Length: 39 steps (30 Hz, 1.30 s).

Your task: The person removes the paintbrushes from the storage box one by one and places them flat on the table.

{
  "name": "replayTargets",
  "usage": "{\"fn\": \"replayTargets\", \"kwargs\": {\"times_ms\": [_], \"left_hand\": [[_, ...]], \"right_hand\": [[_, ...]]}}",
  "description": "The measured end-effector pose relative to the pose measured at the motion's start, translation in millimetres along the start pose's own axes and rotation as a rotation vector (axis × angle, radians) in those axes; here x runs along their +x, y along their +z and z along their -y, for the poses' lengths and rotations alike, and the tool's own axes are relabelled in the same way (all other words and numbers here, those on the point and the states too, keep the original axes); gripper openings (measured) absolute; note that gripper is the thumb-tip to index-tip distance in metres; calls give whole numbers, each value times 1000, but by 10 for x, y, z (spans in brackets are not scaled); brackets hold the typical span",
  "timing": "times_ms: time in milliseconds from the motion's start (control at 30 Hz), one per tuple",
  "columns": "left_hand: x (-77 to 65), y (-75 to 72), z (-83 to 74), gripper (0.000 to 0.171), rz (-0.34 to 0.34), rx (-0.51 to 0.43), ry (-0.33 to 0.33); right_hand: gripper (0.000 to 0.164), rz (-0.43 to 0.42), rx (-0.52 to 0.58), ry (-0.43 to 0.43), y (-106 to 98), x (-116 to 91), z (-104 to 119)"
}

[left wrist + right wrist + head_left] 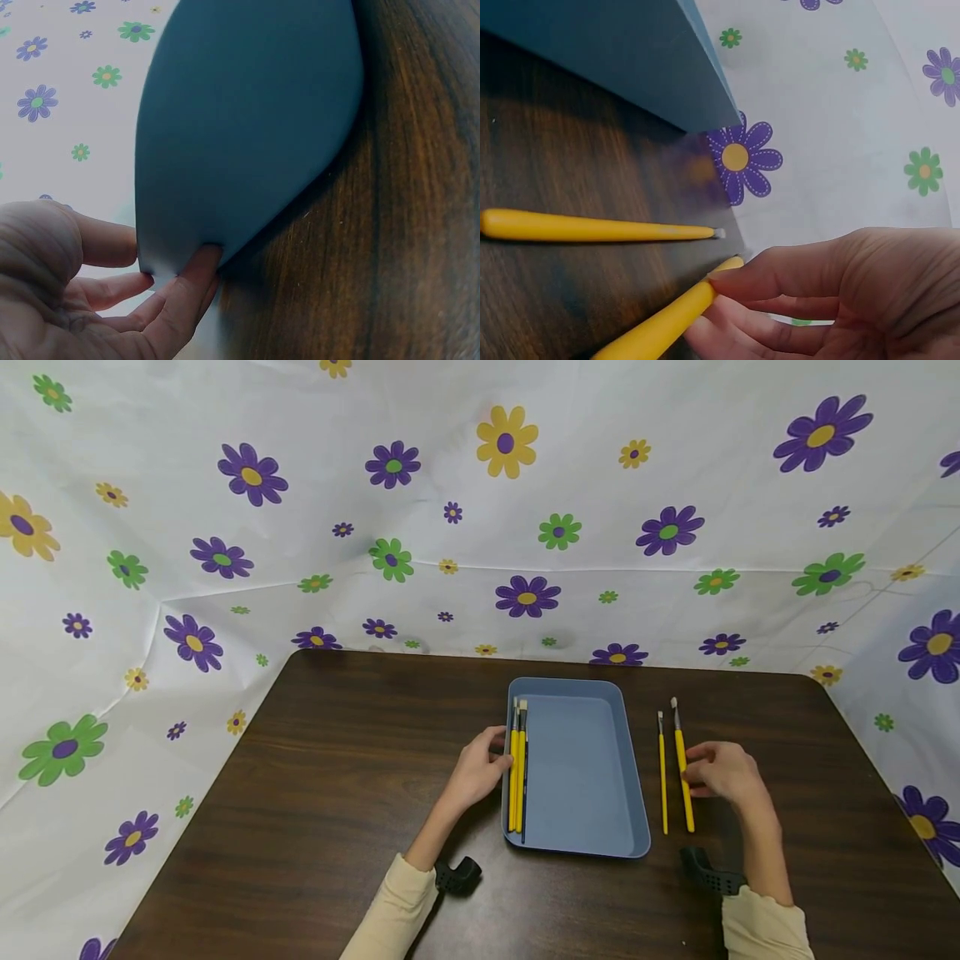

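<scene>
A blue-grey tray (577, 768) lies on the table, with several paintbrushes (519, 777) side by side along its left inner wall. At that left side, my left hand (476, 768) pinches the tray wall, thumb at the rim and fingers against the outer face in the left wrist view. To the right of the tray, my right hand (723, 772) pinches the handle of a yellow paintbrush (660, 326) between thumb and fingers. Another, thinner yellow paintbrush (663, 785) lies on the table between the held one and the tray.
The dark wooden table (322, 777) reaches back to a white cloth (450, 527) with printed flowers, hanging behind and at both sides. Black wrist mounts (459, 877) sit on both forearms.
</scene>
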State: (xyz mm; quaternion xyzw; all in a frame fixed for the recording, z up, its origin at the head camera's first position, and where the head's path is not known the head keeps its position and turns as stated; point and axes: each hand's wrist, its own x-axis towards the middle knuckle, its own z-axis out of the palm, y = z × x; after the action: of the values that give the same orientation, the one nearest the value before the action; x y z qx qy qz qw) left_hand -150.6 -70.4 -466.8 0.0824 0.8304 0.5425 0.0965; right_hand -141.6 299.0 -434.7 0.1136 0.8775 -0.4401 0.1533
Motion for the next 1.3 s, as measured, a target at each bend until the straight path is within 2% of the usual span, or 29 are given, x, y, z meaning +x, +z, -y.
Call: {"fn": "replayTargets", "kwargs": {"times_ms": [800, 1300], "left_hand": [[0, 0, -2, 48, 2, -5, -7], [-8, -2, -9, 48, -1, 3, -11]], "right_hand": [[32, 8, -55, 39, 59, 39, 46], [40, 20, -60, 46, 45, 45, 25]]}}
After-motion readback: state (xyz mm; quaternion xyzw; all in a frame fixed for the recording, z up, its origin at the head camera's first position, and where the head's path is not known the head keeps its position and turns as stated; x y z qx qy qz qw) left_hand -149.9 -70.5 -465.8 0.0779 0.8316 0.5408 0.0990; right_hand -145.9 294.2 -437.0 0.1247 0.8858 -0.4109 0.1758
